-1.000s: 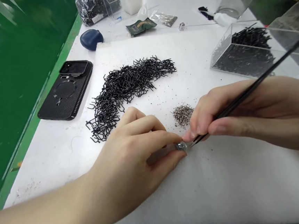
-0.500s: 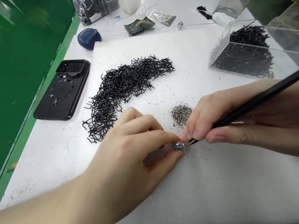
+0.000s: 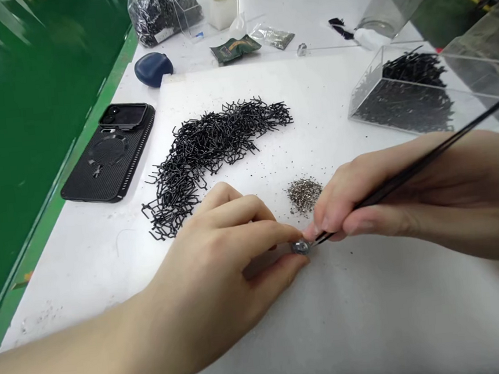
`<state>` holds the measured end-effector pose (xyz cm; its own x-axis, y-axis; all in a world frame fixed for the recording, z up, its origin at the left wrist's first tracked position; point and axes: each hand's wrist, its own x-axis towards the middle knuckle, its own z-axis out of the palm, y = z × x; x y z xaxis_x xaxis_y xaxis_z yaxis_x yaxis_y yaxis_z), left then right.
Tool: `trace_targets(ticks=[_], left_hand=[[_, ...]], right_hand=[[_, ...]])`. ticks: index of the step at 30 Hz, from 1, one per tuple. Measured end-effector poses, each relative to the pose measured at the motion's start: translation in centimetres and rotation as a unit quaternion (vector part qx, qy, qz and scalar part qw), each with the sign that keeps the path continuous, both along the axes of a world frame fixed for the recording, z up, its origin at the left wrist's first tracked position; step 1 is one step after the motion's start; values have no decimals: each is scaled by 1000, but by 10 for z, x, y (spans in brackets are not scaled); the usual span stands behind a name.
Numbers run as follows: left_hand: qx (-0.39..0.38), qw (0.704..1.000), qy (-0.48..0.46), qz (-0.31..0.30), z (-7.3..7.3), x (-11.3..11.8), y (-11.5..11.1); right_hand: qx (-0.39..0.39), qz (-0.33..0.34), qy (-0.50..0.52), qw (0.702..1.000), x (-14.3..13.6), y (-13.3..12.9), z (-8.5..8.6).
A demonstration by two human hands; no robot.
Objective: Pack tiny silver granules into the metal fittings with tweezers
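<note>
The left hand (image 3: 233, 252) pinches a metal part (image 3: 301, 246) between thumb and fingertip, just on the near side of the grain heap (image 3: 305, 195). The right hand (image 3: 378, 216), closed around the tweezers (image 3: 389, 186), holds their tips at the part; contact is too small to tell. Left of the heap lie black wires (image 3: 210, 141), then a phone (image 3: 109, 155) farther left.
</note>
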<state>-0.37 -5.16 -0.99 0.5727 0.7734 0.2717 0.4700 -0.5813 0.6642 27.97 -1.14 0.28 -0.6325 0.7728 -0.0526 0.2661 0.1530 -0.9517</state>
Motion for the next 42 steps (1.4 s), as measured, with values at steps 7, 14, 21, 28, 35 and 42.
trace_targets(ticks=[7, 14, 21, 28, 35, 42], left_hand=[[3, 1000, 2, 1, 0, 2, 2], [0, 1000, 5, 1, 0, 0, -1], [2, 1000, -1, -2, 0, 2, 1], [2, 1000, 0, -1, 3, 0, 1], [-2, 1000, -1, -4, -1, 1, 0], [-3, 1000, 18, -12, 0, -1, -1]], right_hand=[[11, -2, 7, 1000, -2, 0, 1], [28, -7, -2, 1000, 0, -1, 0], [55, -4, -10, 998, 0, 1, -3], [63, -3, -11, 998, 0, 0, -2], [91, 0, -11, 996, 4, 0, -4], [106, -4, -16, 994, 4, 0, -4]])
